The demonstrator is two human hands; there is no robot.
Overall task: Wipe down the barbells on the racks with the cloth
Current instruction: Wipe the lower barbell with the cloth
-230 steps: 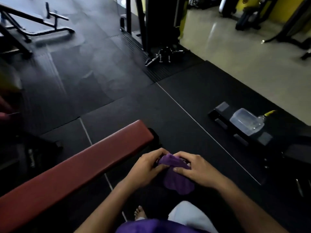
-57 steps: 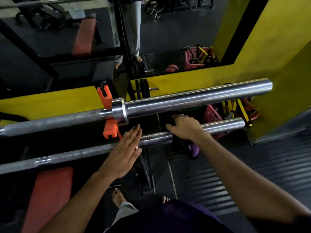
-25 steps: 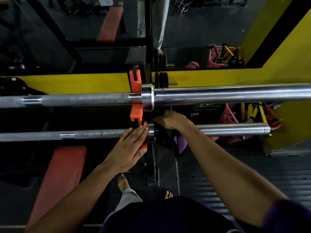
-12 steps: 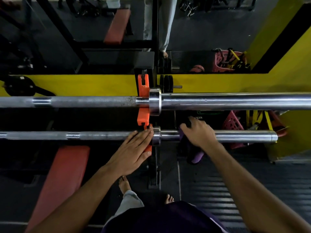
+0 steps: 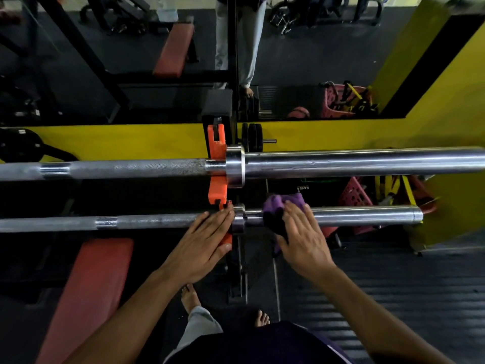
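Two steel barbells lie across an orange rack hook. The upper barbell is thick and near. On the lower barbell my right hand presses a purple cloth with straight fingers, on the sleeve just right of the collar. The cloth drapes over the bar, part of it hanging dark below. My left hand rests flat on the lower bar and the orange hook, fingers straight, just left of the collar.
A red bench pad lies below left. A yellow wall with a mirror stands behind the rack. Pink baskets with yellow straps sit low on the right. Small plates hang on a peg. My bare feet stand on dark mats.
My right hand has opened flat and brought the cloth up over the top of the lower bar's sleeve. My left hand has stayed on the bar by the hook.
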